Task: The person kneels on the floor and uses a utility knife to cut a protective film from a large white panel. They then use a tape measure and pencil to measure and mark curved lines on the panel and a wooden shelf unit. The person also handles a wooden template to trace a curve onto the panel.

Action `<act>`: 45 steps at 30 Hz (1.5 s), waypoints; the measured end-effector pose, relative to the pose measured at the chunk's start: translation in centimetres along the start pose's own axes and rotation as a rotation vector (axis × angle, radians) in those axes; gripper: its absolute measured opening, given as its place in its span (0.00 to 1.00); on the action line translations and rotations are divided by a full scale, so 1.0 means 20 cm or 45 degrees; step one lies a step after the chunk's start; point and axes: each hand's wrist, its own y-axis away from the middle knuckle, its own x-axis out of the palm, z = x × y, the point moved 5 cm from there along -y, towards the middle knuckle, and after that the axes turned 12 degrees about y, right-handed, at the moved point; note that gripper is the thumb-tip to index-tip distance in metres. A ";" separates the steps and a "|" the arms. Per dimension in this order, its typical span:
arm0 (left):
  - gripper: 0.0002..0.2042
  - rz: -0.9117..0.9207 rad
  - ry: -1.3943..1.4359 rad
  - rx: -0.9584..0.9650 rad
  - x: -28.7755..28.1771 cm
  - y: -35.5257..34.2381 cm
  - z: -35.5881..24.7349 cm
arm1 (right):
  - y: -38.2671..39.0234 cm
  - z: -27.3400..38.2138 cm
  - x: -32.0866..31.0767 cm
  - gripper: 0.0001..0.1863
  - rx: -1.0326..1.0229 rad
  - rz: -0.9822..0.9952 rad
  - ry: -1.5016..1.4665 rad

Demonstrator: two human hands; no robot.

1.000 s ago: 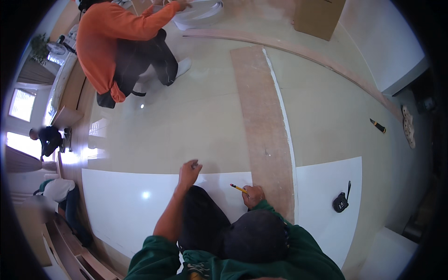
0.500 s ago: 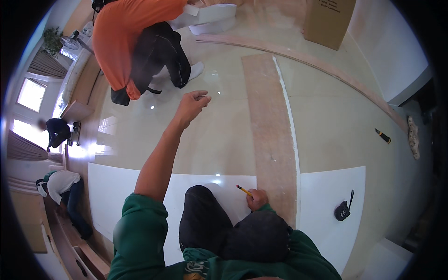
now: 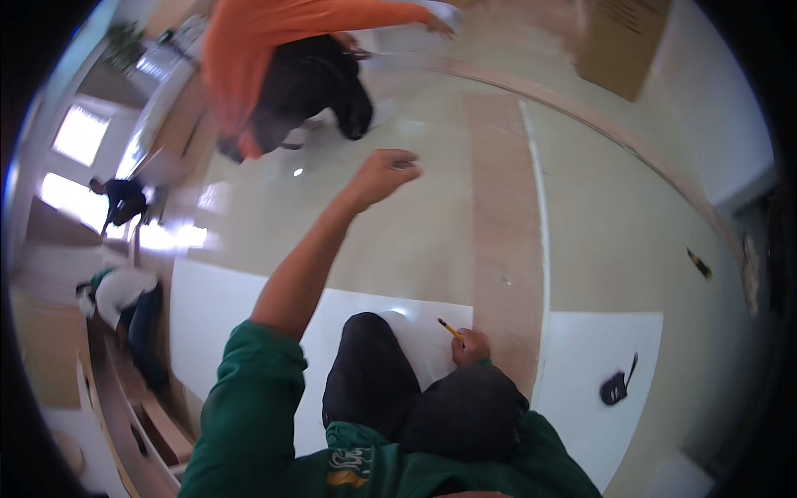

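My left hand [image 3: 383, 174] reaches forward over the tiled floor toward the co-worker in orange, fingers loosely bent and apart, with nothing visible in it. My right hand [image 3: 470, 350] grips a yellow pencil [image 3: 448, 329] beside my dark-clad knee, at the edge of a long pinkish-brown board [image 3: 502, 207] with a white strip along its right side. A white sheet [image 3: 224, 332] spreads under and around me, with another white part right of the board. On that part lies a black tape measure [image 3: 613, 388].
A co-worker in orange [image 3: 241, 66] crouches ahead. Two other people [image 3: 124, 199] work at left near long wooden pieces [image 3: 141, 390]. A cardboard box [image 3: 623, 46], a long thin strip [image 3: 594, 124], a utility knife [image 3: 699, 264] and a pale shoe [image 3: 751, 274] are ahead and right.
My left hand has risen and stretched forward from near my knee. The co-worker's arm in orange has extended rightward. The view has shifted; my right hand still holds the pencil.
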 end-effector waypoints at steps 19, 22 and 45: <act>0.22 0.207 0.009 -0.247 0.38 0.24 0.05 | 0.00 0.04 -0.02 0.08 0.104 0.080 -0.027; 0.22 0.183 -0.024 -0.198 0.40 0.27 0.07 | 0.01 0.05 -0.04 0.07 0.069 -0.043 0.029; 0.32 -0.533 -0.462 0.283 -0.17 0.27 0.02 | 0.01 0.03 -0.06 0.06 0.178 0.011 -0.039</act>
